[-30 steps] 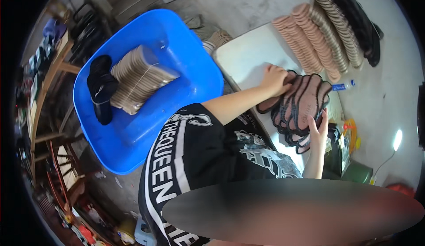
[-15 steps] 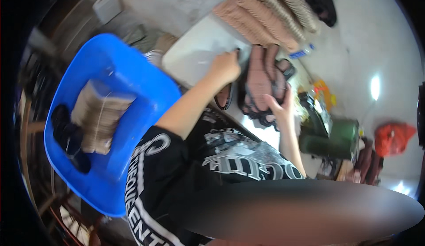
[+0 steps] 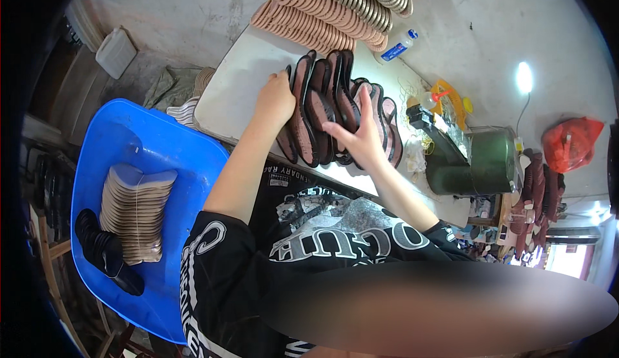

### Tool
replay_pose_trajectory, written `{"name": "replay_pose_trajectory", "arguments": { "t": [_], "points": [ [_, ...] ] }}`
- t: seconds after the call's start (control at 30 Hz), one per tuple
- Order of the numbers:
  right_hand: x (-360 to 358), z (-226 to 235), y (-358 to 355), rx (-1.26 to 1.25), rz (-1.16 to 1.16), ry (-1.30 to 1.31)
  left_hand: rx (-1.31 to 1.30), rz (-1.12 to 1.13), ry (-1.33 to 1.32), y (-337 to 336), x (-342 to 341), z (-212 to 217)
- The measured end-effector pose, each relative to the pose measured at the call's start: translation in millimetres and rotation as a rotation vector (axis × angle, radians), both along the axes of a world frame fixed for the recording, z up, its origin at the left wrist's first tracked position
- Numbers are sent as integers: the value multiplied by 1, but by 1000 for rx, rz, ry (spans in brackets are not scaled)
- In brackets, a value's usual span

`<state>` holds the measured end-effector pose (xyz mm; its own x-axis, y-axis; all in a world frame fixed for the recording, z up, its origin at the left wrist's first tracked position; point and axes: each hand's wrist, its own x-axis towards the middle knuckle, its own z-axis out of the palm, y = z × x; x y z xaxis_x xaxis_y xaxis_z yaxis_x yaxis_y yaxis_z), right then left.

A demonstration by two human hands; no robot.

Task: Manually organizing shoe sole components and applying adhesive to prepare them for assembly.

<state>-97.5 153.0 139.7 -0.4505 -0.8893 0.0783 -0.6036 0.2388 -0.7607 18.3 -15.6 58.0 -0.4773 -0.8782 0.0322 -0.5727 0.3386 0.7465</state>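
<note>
Several shoe soles (image 3: 303, 116) with black rims and brownish-pink faces stand on edge in an uneven row on the white table, some of them leaning. At the row's left end my left hand (image 3: 274, 100) is closed on one dark sole (image 3: 287, 144), mostly hidden behind the hand and its neighbour. My right hand (image 3: 363, 137) lies against the middle and right of the row, thumb and fingers spread apart. Its thumb points left across the soles, and some soles behind this hand are partly covered.
Rows of tan and metallic soles (image 3: 322, 10) line the table's far side, near a blue-white bottle (image 3: 400, 45). A dark device (image 3: 442, 132) and a green container (image 3: 474, 164) stand right. Bundled soles lie in the blue tub (image 3: 187, 145) at left. The white table (image 3: 225, 94) lies ahead.
The view has shifted and sharpened. My left hand has brought its sole from a gap left of the pile up against the row. My right hand's fingers have spread over the soles.
</note>
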Motion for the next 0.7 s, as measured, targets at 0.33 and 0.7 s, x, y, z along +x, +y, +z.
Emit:
{"name": "replay_pose_trajectory", "arguments": {
  "t": [0.33,0.7],
  "points": [
    [6,-13,4,179,120,-67,554,80,665,-5,-3,-32],
    [-5,-17,8,171,193,-245,185,58,-266,15,31,-3]
  ]
}}
